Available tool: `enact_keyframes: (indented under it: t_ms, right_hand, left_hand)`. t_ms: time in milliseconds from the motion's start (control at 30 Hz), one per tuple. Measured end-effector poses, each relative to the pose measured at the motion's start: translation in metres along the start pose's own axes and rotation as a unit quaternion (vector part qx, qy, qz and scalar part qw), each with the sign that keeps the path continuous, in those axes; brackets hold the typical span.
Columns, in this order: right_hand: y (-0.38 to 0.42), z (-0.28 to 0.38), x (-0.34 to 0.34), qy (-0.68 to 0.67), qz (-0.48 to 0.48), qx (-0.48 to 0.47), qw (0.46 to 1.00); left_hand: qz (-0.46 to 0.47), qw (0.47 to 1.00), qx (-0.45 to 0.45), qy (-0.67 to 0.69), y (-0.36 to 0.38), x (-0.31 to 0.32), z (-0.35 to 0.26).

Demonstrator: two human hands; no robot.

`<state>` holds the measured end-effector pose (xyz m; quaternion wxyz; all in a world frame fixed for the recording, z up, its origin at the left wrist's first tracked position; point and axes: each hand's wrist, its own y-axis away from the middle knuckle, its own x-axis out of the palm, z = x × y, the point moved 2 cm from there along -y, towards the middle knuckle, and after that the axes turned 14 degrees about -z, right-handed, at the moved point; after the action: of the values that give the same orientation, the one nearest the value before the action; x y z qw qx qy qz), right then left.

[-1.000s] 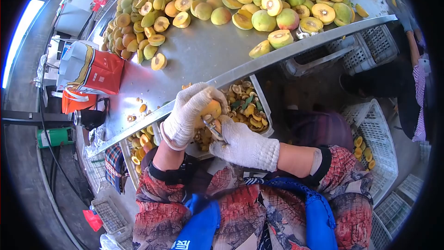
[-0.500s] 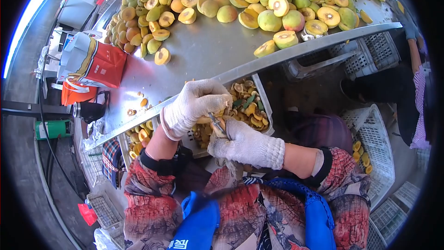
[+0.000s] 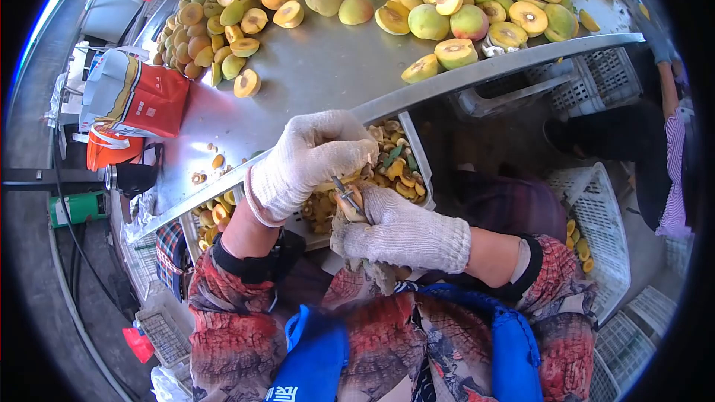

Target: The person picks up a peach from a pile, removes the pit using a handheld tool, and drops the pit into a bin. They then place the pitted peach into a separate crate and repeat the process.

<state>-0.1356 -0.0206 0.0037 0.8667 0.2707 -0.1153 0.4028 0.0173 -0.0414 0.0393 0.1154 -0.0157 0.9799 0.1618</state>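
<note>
My left hand (image 3: 316, 160), in a white knitted glove, is curled closed over the crate at the table's edge. A yellow edge shows beneath its fingers, seemingly a peach half that the glove mostly hides. My right hand (image 3: 406, 232), gloved too, grips a small pitting knife (image 3: 348, 197) whose metal tip points up toward the left hand. A greyish rag-like piece hangs below the right fingers. Under both hands is a white crate (image 3: 418, 150) of yellow fruit scraps and a few green leaves. Many halved peaches (image 3: 354, 10) lie heaped on the metal table (image 3: 298, 74).
A red and white bag (image 3: 153, 100) stands at the table's left, with a dark flask (image 3: 134, 179) nearby. White plastic crates (image 3: 596, 216) are on the floor at right. Another person's striped sleeve and dark leg (image 3: 618, 130) show at far right.
The view has shifted slightly, so table and fruit appear a little further left and up. Both hands keep nearly the same pose, with the knife still in the right.
</note>
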Motion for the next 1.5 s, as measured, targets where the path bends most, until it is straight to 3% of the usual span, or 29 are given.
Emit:
enact_keyframes:
  t_ms: [33,133,333,433,533,633,667,700,767,800,900,933,1033,1133,1233,1367,1433,1467,1500]
  right_hand:
    - [-0.001,0.0,0.0,-0.006,-0.016,-0.018,1.0]
    - [-0.002,0.003,-0.002,-0.002,0.049,0.067,0.997]
    - [0.002,0.013,-0.006,-0.082,0.122,0.119,0.982]
    - [0.004,0.003,0.001,-0.194,0.096,0.125,0.968]
    - [0.003,0.009,-0.003,-0.117,0.112,0.124,0.979]
    - [0.001,0.019,-0.006,-0.054,0.086,0.051,0.994]
    - [0.0,0.023,-0.007,0.006,0.06,0.077,0.995]
    - [-0.005,0.017,-0.009,0.093,0.001,-0.012,0.996]
    - [-0.015,-0.001,-0.01,0.256,-0.125,-0.188,0.94]
    - [-0.014,0.008,-0.01,0.351,-0.145,-0.205,0.902]
    - [-0.028,-0.003,-0.018,0.437,-0.188,-0.212,0.853]
    - [-0.031,-0.007,-0.019,0.467,-0.191,-0.295,0.812]
    - [-0.039,-0.013,-0.02,0.515,-0.229,-0.4,0.723]
    - [-0.045,-0.004,-0.016,0.598,-0.244,-0.31,0.698]
    - [-0.044,0.015,-0.012,0.703,-0.263,-0.304,0.587]
    - [-0.033,0.017,-0.002,0.696,-0.248,-0.329,0.588]
    - [-0.032,0.012,-0.001,0.723,-0.211,-0.284,0.594]
    - [-0.03,0.011,-0.001,0.733,-0.19,-0.246,0.605]
    - [-0.03,0.012,-0.002,0.742,-0.171,-0.207,0.615]
  left_hand:
    - [-0.001,1.0,-0.012,0.001,-0.002,0.0,0.002]
    - [-0.017,1.0,0.001,0.004,0.001,0.0,0.002]
    - [-0.076,0.985,0.025,0.152,0.006,0.008,0.011]
    - [-0.041,0.973,0.077,0.215,0.008,0.007,0.011]
    - [-0.049,0.939,0.143,0.308,0.003,0.012,0.025]
    - [-0.063,0.939,0.164,0.295,0.001,0.014,0.025]
    - [-0.077,0.944,0.164,0.277,0.002,0.013,0.023]
    - [-0.102,0.945,0.155,0.27,0.002,0.012,0.022]
    - [-0.145,0.946,0.138,0.256,-0.001,0.013,0.023]
    - [-0.169,0.951,0.125,0.228,-0.002,0.011,0.025]
    - [-0.2,0.946,0.098,0.234,-0.003,0.014,0.025]
    - [-0.21,0.939,0.094,0.256,-0.004,0.014,0.026]
    - [-0.235,0.929,0.105,0.267,-0.005,0.011,0.028]
    - [-0.222,0.929,0.054,0.29,-0.005,0.001,0.032]
    - [-0.257,0.944,0.011,0.206,0.004,-0.008,0.022]
    - [-0.342,0.93,0.1,0.092,0.031,-0.059,0.017]
    - [-0.406,0.913,0.052,0.004,0.063,-0.104,0.033]
    - [-0.405,0.89,0.028,-0.207,0.078,-0.128,0.037]
    - [-0.386,0.827,0.002,-0.408,0.091,-0.152,0.042]
